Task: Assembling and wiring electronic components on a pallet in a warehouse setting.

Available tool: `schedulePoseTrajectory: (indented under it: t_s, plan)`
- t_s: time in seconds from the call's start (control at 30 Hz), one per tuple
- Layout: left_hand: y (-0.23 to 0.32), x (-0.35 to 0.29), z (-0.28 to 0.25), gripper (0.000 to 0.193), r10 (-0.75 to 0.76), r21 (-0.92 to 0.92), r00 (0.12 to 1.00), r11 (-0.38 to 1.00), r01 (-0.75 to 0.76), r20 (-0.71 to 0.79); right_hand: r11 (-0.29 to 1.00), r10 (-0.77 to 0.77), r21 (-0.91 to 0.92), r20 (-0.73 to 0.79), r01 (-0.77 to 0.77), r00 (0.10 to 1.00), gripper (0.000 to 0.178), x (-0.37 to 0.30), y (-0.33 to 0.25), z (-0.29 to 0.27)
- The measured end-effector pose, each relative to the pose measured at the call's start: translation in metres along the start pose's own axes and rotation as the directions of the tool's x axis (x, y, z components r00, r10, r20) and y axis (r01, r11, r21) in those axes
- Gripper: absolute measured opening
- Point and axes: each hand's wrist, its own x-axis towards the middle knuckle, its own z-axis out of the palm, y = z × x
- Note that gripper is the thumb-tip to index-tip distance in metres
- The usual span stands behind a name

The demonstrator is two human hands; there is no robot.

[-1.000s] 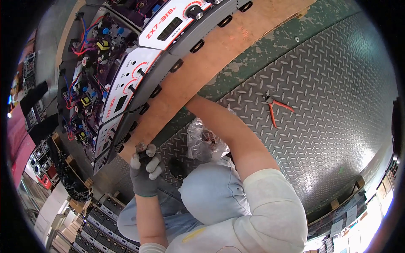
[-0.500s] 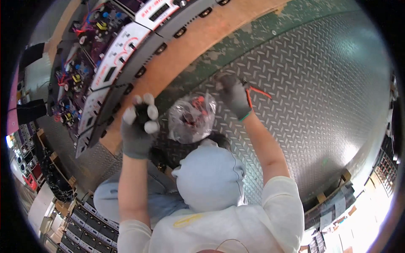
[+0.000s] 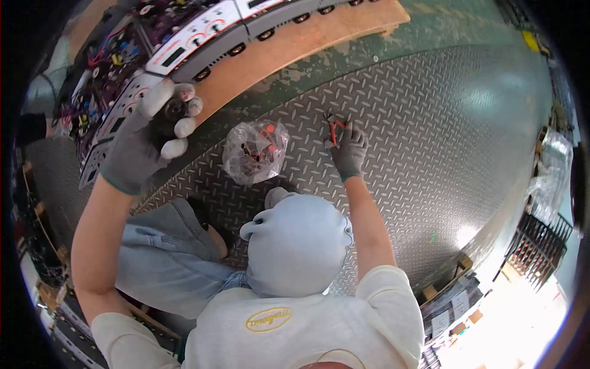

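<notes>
My left hand point(image 3: 138, 144), in a grey glove with white fingertips, is raised beside the row of grey-and-white panels. Its fingers curl around a small black round piece point(image 3: 174, 109); the exact kind is hard to make out. Low over the metal floor, my right hand point(image 3: 350, 154) in a grey glove closes on orange-handled pliers point(image 3: 334, 131), whose dark jaws point away from me. Between my hands a clear plastic bag point(image 3: 255, 154) lies open on the floor, with red and dark small parts inside.
Grey-and-white panel units point(image 3: 196, 40) with dark round feet stand along a wooden board point(image 3: 295, 52) at the upper left. Exposed wiring and circuit boards point(image 3: 114, 55) lie behind them. Patterned metal plate point(image 3: 442, 141) covers the floor. A black rack point(image 3: 538, 246) is at the right.
My left hand has moved left and outward to the panels with the black piece. My right hand has lowered slightly, and the pliers' jaws now point away from me. The whole view has shifted.
</notes>
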Motion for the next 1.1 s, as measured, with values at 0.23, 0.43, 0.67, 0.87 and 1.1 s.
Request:
schedulePoseTrajectory:
  t_s: [0.23,0.43,0.67,0.87,1.1]
  plan:
    - [0.031,-0.071,-0.013,0.033,0.103,0.046,0.993,0.994,-0.100,-0.064,0.987,0.140,-0.119,0.274,-0.110,0.952,0.071,0.016,-0.027,-0.009]
    - [0.020,-0.052,-0.027,0.036,-0.006,-0.088,0.986,0.996,0.021,0.168,-0.086,0.052,0.811,0.584,-0.579,0.810,0.046,0.046,-0.077,-0.071]
    - [0.040,-0.034,-0.030,0.020,-0.015,0.011,0.974,1.000,0.013,0.226,-0.332,-0.463,0.823,0.283,-0.461,0.840,0.058,0.106,-0.235,-0.280]
    - [0.082,-0.053,-0.038,0.026,0.082,-0.003,0.953,0.996,-0.085,0.293,-0.067,-0.469,0.918,0.317,-0.391,0.824,0.048,0.142,-0.339,-0.328]
    - [0.089,-0.076,-0.063,0.045,0.142,0.016,0.917,0.987,-0.160,0.373,0.280,-0.461,0.931,0.346,-0.236,0.817,0.034,0.147,-0.389,-0.327]
